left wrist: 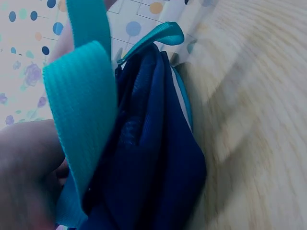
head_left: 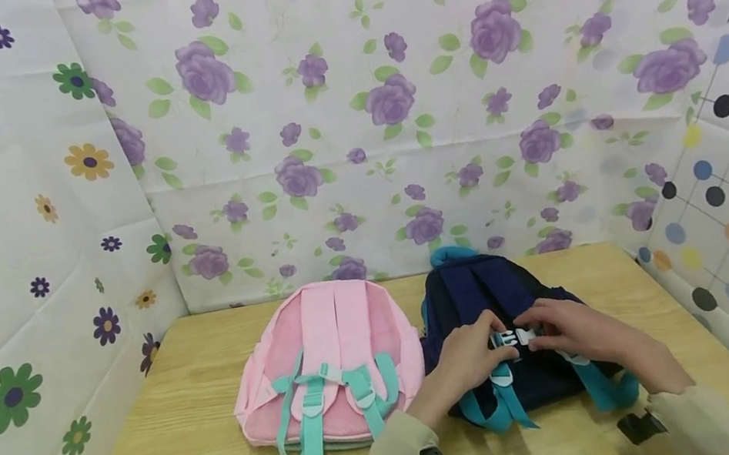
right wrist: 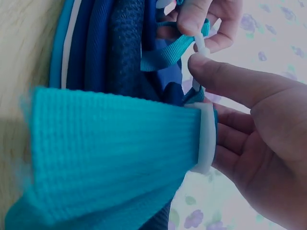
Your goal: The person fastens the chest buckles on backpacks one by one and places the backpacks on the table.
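A navy backpack with teal straps lies on the table, its shoulder-strap side up. Over its middle, my left hand pinches the pronged half of a white plastic buckle. My right hand holds the facing half between thumb and fingers. The two halves point at each other with a small gap between them. In the right wrist view, a teal strap runs through a white adjuster beside the right hand's fingers. A teal strap hides part of the left hand in the left wrist view.
Left of the navy backpack lies a pink backpack with mint-green straps, close beside it. Both rest on a wooden table. Patterned cloth walls stand behind the table and along both sides.
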Available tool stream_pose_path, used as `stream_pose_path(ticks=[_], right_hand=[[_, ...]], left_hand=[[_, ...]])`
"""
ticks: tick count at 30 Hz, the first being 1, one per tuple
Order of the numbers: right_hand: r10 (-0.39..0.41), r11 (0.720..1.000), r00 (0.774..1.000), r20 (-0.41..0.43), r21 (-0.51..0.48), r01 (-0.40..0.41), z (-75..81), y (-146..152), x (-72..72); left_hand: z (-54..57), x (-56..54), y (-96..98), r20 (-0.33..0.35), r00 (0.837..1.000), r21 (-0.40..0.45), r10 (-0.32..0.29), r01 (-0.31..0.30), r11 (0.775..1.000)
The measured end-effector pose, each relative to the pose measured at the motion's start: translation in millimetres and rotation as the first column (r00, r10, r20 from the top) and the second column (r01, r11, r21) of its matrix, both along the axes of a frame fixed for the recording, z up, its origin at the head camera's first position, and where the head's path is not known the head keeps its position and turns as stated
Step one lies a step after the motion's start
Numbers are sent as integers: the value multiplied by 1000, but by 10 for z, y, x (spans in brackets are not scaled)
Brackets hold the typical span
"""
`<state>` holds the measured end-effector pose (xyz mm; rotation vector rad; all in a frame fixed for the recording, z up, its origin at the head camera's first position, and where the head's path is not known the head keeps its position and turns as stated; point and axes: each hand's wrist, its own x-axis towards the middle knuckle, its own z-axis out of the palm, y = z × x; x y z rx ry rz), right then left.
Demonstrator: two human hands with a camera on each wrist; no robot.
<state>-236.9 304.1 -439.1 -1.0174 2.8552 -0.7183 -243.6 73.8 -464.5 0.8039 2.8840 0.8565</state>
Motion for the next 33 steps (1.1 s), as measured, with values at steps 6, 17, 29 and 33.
stream_pose_path(ticks=[6,17,29,33], right_hand=[[-13,999,999,30,43,11,51,-100,25],[-44,995,999,-23,90,46,99,-227,81],[-61,994,997,-48,86,65,38,-347,105],[-45,996,998,-46,73,48,12,-368,97]], left_hand=[[-10,9,-45,52,999,25,-11,9,1000],[45,21,-94,-10,996,-25,-86,85,996],[18,-9,-108,-36,995,-51,-91,89,995],[-5,-12,-104,-90,988,-100,-123,114,988]])
